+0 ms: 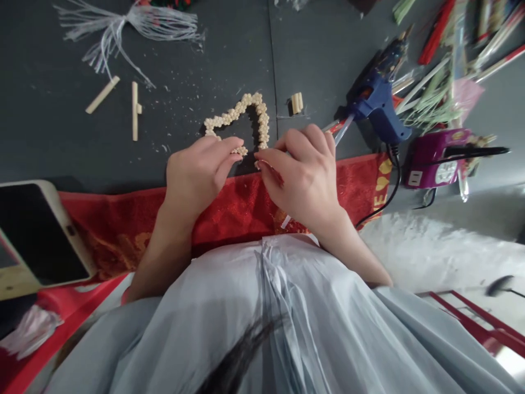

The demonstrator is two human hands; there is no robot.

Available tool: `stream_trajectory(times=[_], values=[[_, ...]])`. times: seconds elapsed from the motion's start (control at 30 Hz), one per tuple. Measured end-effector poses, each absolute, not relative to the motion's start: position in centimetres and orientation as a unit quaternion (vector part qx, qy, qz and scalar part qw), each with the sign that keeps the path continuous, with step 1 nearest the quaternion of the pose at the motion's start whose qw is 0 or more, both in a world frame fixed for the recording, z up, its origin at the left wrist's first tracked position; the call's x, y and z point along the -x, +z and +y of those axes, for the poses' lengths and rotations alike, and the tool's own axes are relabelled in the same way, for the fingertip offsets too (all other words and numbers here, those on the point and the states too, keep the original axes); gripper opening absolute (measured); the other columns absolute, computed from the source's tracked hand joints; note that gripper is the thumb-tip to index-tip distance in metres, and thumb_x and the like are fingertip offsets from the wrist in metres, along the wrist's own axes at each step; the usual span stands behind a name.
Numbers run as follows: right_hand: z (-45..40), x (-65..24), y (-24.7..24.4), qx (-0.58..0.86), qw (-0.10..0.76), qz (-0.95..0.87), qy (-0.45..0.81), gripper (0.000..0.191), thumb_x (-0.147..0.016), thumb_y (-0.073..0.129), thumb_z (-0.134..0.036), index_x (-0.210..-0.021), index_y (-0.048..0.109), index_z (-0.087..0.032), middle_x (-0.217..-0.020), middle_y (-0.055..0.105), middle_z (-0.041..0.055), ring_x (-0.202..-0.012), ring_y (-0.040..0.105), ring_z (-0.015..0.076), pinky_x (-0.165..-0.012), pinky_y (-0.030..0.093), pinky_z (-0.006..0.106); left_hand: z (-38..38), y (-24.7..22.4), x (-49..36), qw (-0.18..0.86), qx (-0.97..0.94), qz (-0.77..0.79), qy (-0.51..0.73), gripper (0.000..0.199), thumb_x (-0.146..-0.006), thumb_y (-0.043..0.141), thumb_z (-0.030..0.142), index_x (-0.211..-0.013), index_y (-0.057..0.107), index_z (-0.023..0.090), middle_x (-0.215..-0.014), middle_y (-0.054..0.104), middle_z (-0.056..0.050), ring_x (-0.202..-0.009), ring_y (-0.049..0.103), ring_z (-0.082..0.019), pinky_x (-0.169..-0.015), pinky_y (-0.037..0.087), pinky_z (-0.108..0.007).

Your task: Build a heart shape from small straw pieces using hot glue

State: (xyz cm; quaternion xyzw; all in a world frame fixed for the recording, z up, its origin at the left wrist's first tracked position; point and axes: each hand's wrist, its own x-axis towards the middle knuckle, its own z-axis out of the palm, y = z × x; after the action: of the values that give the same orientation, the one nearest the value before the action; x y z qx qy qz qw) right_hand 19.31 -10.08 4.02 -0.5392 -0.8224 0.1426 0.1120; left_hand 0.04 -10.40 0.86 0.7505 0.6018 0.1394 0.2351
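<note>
Dark grey tabletop (49, 145) behind; leftmost, a dark-screened device (41, 230), then the left hand (199, 167) pinching a pale beaded strand (263, 123) near one end, its bend arching ahead, the right hand (305, 167) pinching the other end, then a blue glue gun (375, 104)

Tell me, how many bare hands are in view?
2: the left hand, pinching part of the knobbly cream strand, and the right hand, close to the strand's right side. No other hand shows.
</note>
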Motion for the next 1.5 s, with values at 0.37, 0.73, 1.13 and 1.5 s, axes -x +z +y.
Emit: stream_trajectory(times=[0.37, 0.73, 1.13, 1.5], values=[[-9.5, -18.4, 3.3, 0.578, 0.105, -0.785, 0.196, 0.029, -0.100, 0.042, -0.026, -0.090, 0.069, -0.029, -0.091, 0.056, 0.0061, -0.096, 0.048, 0.0231, -0.089, 0.034, 0.045, -10.1, 1.8, 0.1, 0.228, -0.752, 0.606, 0.126, 0.033, -0.103, 0.042, 0.046, -0.118, 0.069, 0.035, -0.097, 0.076, 0.003, -0.091, 0.071, -0.015, -0.079, 0.053, -0.029], [-9.5, -18.2, 2.9, 0.567, 0.112, -0.793, 0.192, 0.025, -0.099, 0.045, -0.027, -0.089, 0.068, -0.031, -0.083, 0.056, 0.0047, -0.091, 0.049, 0.0224, -0.088, 0.035, 0.045, -10.3, 1.9, 0.1, 0.202, -0.778, 0.580, 0.132, 0.026, -0.103, 0.049, 0.037, -0.118, 0.069, 0.033, -0.095, 0.077, 0.002, -0.087, 0.072, -0.012, -0.074, 0.054, -0.026], [-9.3, -17.8, 3.0, 0.566, 0.122, -0.790, 0.200, 0.029, -0.098, 0.042, -0.023, -0.081, 0.065, -0.027, -0.081, 0.056, 0.0043, -0.089, 0.050, 0.0219, -0.088, 0.036, 0.046, -10.6, 1.7, 0.3, 0.192, -0.779, 0.581, 0.138, 0.027, -0.103, 0.048, 0.038, -0.119, 0.069, 0.032, -0.094, 0.076, 0.001, -0.085, 0.071, -0.012, -0.071, 0.051, -0.026], [-9.3, -18.3, 2.8, 0.554, 0.118, -0.805, 0.175, 0.036, -0.101, 0.038, -0.024, -0.084, 0.070, -0.025, -0.084, 0.058, 0.0045, -0.089, 0.051, 0.0208, -0.086, 0.036, 0.044, -10.7, 1.0, 0.2, 0.171, -0.783, 0.570, 0.181, 0.027, -0.101, 0.053, 0.040, -0.118, 0.072, 0.030, -0.082, 0.071, 0.001, -0.074, 0.065, -0.011, -0.065, 0.042, -0.024]])
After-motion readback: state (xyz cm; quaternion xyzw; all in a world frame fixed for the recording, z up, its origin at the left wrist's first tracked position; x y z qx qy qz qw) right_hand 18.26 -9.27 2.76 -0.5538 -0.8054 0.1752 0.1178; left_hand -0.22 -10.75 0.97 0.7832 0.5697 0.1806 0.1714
